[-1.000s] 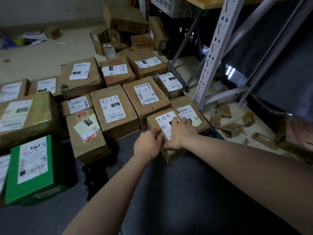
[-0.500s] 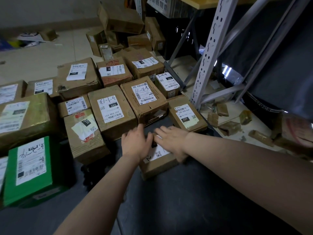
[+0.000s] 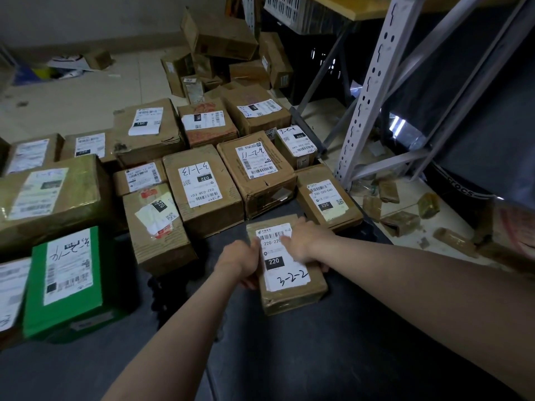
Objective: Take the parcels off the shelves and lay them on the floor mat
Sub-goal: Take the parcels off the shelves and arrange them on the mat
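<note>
"What did the hands have hold of?"

"The small parcel (image 3: 289,299) marked 3-2-2. The left hand (image 3: 241,263) was curled round its left edge, thumb up by the label (image 3: 289,277)."

"And the right hand (image 3: 305,241)?"

"Laid over the far corner, fingertips (image 3: 324,268) hooked round the right side."

"Where was the parcel?"

"Over the dark floor mat (image 3: 333,357), just before the rows of boxes (image 3: 202,186). Resting or lifted, I couldn't tell."

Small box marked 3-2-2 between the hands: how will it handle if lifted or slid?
Probably stiff: the small box shows square edges between the left hand and right hand. Likely light, given its size. Glossy tape may be slippery; flat faces should slide on the mat, not roll.
</note>
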